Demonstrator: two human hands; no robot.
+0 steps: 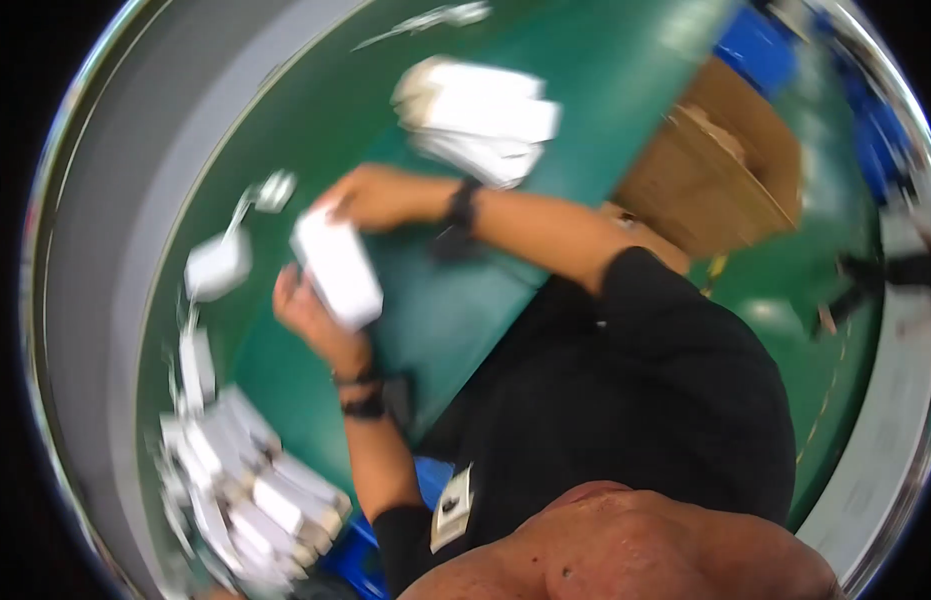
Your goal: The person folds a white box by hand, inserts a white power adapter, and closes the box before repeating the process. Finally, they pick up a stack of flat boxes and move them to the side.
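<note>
Green desk [605, 100] before me, grey surface [110, 260] stretching beyond it, shiny green floor [785, 345] alongside, yellow floor marking [716, 268].

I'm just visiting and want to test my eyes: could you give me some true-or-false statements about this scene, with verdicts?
1. The bare left hand and bare right hand both hold a white oblong box. True.
2. Nothing else white lies on the smooth green table. False: a pile of white pieces lies toward the top, and a white cluster at lower left.
3. A large brown cardboard box is on the picture's right side. True.
4. The person's shirt is white. False: it is a black fabric shirt.
5. Dark wristbands circle both wrists. True.
</note>
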